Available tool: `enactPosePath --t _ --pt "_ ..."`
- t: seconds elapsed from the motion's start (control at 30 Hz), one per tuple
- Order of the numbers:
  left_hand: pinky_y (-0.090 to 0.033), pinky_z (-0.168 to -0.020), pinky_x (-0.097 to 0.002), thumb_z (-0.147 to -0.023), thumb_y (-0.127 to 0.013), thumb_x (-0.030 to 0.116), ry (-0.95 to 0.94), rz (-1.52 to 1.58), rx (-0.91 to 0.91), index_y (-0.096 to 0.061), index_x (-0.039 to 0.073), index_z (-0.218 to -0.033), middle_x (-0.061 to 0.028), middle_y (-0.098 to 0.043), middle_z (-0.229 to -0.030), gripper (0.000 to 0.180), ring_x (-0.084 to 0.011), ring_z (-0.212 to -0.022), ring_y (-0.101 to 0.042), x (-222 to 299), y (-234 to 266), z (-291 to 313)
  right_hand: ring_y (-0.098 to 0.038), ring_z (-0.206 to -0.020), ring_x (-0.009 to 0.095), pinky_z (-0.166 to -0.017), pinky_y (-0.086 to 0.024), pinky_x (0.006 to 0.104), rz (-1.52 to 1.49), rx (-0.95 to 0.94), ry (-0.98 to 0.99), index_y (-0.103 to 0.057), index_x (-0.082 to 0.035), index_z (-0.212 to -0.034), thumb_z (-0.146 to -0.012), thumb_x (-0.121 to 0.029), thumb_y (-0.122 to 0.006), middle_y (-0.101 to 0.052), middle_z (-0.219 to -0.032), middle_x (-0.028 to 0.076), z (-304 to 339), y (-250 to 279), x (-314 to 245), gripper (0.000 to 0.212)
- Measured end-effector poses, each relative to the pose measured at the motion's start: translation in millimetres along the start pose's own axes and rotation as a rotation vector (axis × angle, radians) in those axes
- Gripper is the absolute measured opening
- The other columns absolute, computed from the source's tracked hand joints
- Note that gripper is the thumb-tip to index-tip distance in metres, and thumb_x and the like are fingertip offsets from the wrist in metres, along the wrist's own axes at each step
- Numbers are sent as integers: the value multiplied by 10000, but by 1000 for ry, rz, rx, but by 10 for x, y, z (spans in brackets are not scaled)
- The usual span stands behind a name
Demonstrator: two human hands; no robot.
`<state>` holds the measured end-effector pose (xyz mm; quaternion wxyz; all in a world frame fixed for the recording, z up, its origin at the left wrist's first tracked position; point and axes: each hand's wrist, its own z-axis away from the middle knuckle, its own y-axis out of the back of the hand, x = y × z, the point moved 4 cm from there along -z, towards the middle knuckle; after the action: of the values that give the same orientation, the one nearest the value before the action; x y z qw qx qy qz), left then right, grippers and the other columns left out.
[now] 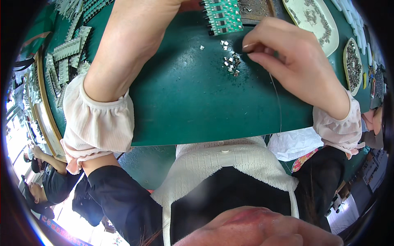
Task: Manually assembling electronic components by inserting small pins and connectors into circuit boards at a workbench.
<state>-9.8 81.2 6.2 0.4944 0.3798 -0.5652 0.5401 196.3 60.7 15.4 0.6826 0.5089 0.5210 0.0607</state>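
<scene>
A green circuit board with a row of black components along its left side is at the top edge of the view. My left hand, mostly cut off by that edge, is closed at the board's left side and appears to grip it. To the right of the board, my right hand is closed, thumb and forefinger pinched together. A thin wire trails from its palm down to the table's front edge. Between the hands, small silvery metal parts lie in a loose pile on the green table, with one part apart.
Stacked circuit boards crowd the left. Behind the right hand are a brown tray with small bits, a cream tray and a dish of tiny parts. White tubes lie far right. Another person sits at left.
</scene>
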Motion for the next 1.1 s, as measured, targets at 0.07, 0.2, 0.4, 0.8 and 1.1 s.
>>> enactPosePath --t 0.07,0.2,0.4,0.8,1.1 --pt "-474 -641 -177 -944 -703 19 -39 79 -39 -556 61 -1074 -26 -714 -920 201 -57 -770 -643 -5 6 -11 -650 -772 207 -668 -513 307 -19 22 76 -660 -15 -1022 -858 35 -719 -613 -900 90 5 -57 -8 181" --pt "-474 -636 -172 -946 -699 14 -34 74 -51 -557 62 -1072 -26 -713 -920 195 -58 -769 -645 -6 -11 -14 -657 -772 252 -676 -523 329 -7 62 137 -659 -14 -1029 -852 35 -717 -611 -902 109 12 -127 -8 192" --pt "-482 -646 -178 -947 -698 14 -18 67 -34 -557 64 -1073 -28 -714 -926 195 -60 -782 -651 -18 -8 -8 -652 -770 281 -676 -518 340 78 49 123 -656 -7 -1014 -862 14 -711 -626 -905 121 11 -70 34 162" --pt "-484 -661 -181 -950 -701 34 -9 58 -63 -553 65 -1075 -27 -709 -925 196 -63 -793 -649 -44 2 -19 -655 -724 207 -668 -524 317 14 -8 -31 -657 -4 -996 -841 2 -740 -646 -890 84 24 -56 54 176" --pt "-459 -604 -182 -974 -693 84 27 46 46 -585 67 -1032 5 -675 -863 124 -40 -711 -604 -141 -28 -3 -667 -745 106 -573 -471 233 29 -15 -117 -664 -16 -958 -845 40 -720 -681 -884 57 30 120 -20 138"
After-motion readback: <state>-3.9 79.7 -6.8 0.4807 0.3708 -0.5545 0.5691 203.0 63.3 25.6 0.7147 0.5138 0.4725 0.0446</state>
